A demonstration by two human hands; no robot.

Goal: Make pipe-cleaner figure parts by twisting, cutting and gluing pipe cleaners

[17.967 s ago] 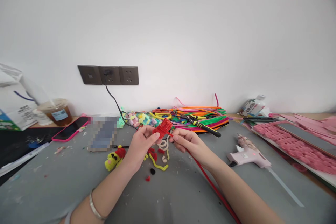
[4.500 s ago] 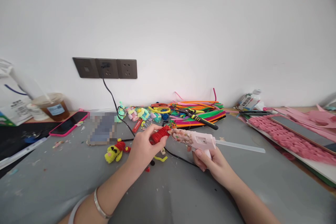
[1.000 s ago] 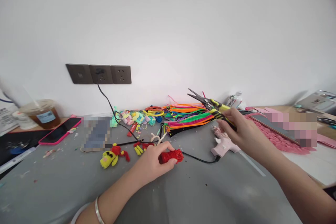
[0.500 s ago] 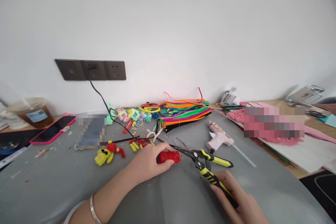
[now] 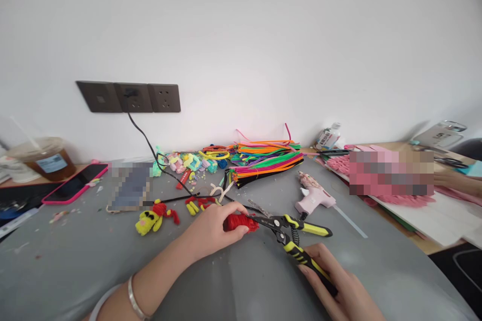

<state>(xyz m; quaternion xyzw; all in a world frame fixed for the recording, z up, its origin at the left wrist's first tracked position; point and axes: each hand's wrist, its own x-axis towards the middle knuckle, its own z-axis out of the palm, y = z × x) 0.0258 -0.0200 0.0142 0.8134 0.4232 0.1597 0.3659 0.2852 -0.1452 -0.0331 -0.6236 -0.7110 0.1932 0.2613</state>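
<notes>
My left hand (image 5: 213,230) is closed round a red coiled roll (image 5: 241,221) that looks like wound pipe cleaner, thumb in front and fingers behind. Wire-stripper pliers (image 5: 295,235) with black and yellow handles are in my right hand (image 5: 339,281). The fingers grip the lower handle only; the upper handle stands apart from it. The tips of the plier jaws lie against the roll's upper right side; whether they bite on a strand is too small to tell. Left of my left hand lies a yellow and red pipe-cleaner figure (image 5: 148,220), with small red and yellow pieces (image 5: 194,206) nearby.
Behind lie bundled pipe cleaners (image 5: 267,163) and pastel scraps (image 5: 192,162). A pink glue gun (image 5: 314,195) rests to the right. A black cable (image 5: 145,138) crosses from the wall socket. At left are a pink-edged phone (image 5: 75,184) and a drink cup (image 5: 50,158). Another person's hand (image 5: 459,183) shows at right.
The pliers have moved slightly left, so their jaw tips now meet the red roll. Another person's hand has come in at the right edge. My left hand has barely moved.
</notes>
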